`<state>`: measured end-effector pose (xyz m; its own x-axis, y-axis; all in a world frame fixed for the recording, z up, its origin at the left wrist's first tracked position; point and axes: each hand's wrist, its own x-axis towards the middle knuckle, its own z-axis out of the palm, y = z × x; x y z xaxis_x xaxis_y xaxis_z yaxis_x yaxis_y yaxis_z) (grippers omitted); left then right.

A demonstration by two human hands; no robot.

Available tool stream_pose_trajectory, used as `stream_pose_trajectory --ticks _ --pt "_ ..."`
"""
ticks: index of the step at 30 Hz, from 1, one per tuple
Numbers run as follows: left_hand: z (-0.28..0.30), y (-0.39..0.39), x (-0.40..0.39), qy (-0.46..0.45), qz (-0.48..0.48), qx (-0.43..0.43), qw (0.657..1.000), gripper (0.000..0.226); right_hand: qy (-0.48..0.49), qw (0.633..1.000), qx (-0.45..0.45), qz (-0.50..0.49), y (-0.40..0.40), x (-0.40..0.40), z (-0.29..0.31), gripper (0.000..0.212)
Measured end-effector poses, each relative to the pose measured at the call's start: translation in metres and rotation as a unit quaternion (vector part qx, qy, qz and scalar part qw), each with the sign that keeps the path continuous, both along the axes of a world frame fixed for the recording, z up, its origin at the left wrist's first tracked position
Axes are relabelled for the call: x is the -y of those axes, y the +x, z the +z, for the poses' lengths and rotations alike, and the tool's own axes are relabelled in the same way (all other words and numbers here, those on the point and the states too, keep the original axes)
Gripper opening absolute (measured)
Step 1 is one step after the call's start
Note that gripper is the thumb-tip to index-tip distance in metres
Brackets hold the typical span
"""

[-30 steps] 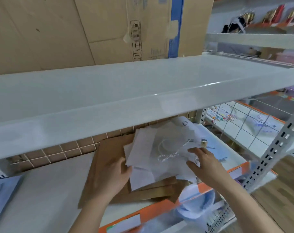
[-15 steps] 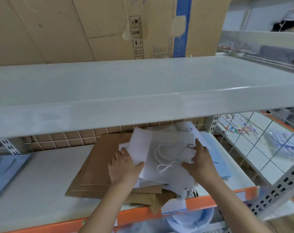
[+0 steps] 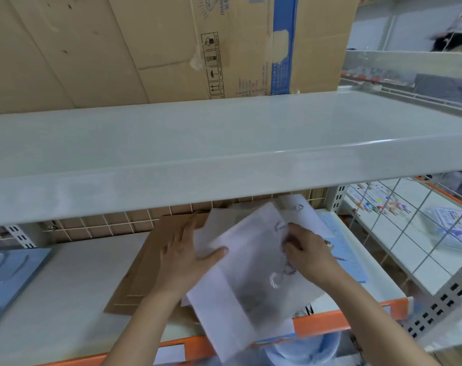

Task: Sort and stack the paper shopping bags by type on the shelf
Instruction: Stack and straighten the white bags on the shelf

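While both hands work the white bags (image 3: 240,262) lying on the brown bags (image 3: 150,262), the step looks like pulling whites out into their own stack. The left hand (image 3: 183,262) pinches the white pile's edge, thumb on top; the right hand (image 3: 307,256) curls over its rope handles. Next, I judge, lift them clear of the brown bags. Cardboard box (image 3: 224,43) print is unreadable

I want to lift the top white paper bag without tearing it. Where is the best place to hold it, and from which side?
Probably by its two long side edges, one hand from each side. The white paper bag lies flat and tilted on the brown bags, overhanging the shelf's orange front edge. The left hand already pinches its left edge; the cord handle looks weaker.
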<state>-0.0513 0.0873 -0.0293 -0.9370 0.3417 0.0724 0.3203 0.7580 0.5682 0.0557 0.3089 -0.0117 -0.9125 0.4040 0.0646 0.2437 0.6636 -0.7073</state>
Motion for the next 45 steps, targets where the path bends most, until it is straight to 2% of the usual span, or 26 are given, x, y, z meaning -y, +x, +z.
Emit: stream_pose_trajectory --ticks 1,2,3,5,8,9,10,12,14,15,17,20,24,26,29,32,36,41,45 --pt "0.005 0.002 0.002 0.034 -0.042 0.035 0.998 0.058 -0.005 0.999 0.005 0.033 -0.001 0.004 0.003 0.018" --pt "0.009 0.004 0.004 0.071 -0.088 0.085 0.99 0.03 -0.01 0.998 0.009 0.062 -0.002 0.009 0.005 0.02" --pt "0.012 0.006 0.006 0.106 -0.137 0.127 0.977 0.017 -0.013 0.997 0.013 0.08 -0.003 0.013 0.005 0.02" --pt "0.01 0.006 0.013 0.153 -0.157 0.164 0.962 0.029 -0.015 0.997 0.014 0.071 -0.009 0.018 0.003 0.017" --pt "0.009 0.002 0.028 0.238 -0.078 0.158 0.955 0.014 -0.039 0.999 0.008 -0.02 -0.017 0.014 -0.004 0.017" --pt "0.005 -0.001 0.035 0.281 -0.045 0.155 0.946 0.015 -0.015 0.998 0.017 -0.061 -0.019 0.01 -0.007 0.016" --pt "0.002 -0.005 0.042 0.308 -0.012 0.144 0.94 0.017 0.029 0.994 0.037 -0.1 -0.02 0.006 -0.011 0.022" --pt "-0.003 -0.012 0.056 0.337 0.049 0.103 0.935 0.021 0.102 0.977 0.101 -0.155 -0.017 0.0 -0.019 0.056" --pt "-0.008 -0.017 0.066 0.352 0.108 0.085 0.926 0.023 0.097 0.966 0.168 -0.17 -0.015 0.0 -0.026 0.083" --pt "-0.012 -0.019 0.069 0.34 0.132 0.08 0.928 0.023 0.075 0.965 0.189 -0.166 -0.014 0.002 -0.029 0.086" --pt "-0.02 -0.023 0.073 0.299 0.158 0.082 0.938 0.023 0.033 0.968 0.193 -0.158 -0.016 0.007 -0.036 0.079" --pt "-0.031 -0.022 0.077 0.248 0.159 0.089 0.951 0.02 0.0 0.971 0.153 -0.182 -0.019 0.01 -0.04 0.049" --pt "-0.036 -0.021 0.084 0.232 0.156 0.112 0.954 0.02 0.041 0.972 0.103 -0.207 -0.015 0.008 -0.032 0.012" --pt "-0.034 -0.018 0.086 0.243 0.133 0.145 0.95 0.031 0.072 0.977 0.045 -0.194 -0.011 0.007 -0.028 0.013" --pt "-0.035 -0.011 0.09 0.265 0.079 0.186 0.943 0.055 0.079 0.984 0.002 -0.162 -0.005 0.008 -0.021 0.035" --pt "-0.033 -0.002 0.095 0.3 0.09 0.175 0.933 0.048 0.116 0.979 0.001 -0.17 -0.003 0.014 -0.017 0.049" --pt "-0.03 0.011 0.115 0.353 0.177 0.118 0.911 0.038 0.177 0.962 -0.054 -0.201 -0.003 0.025 -0.003 0.044" --pt "-0.024 0.016 0.149 0.395 0.217 0.081 0.889 0.041 0.088 0.966 -0.145 -0.197 -0.009 0.035 0.011 0.035" --pt "-0.025 0.011 0.175 0.406 0.227 0.07 0.883 0.041 0.124 0.95 -0.188 -0.218 -0.017 0.053 0.012 0.034"
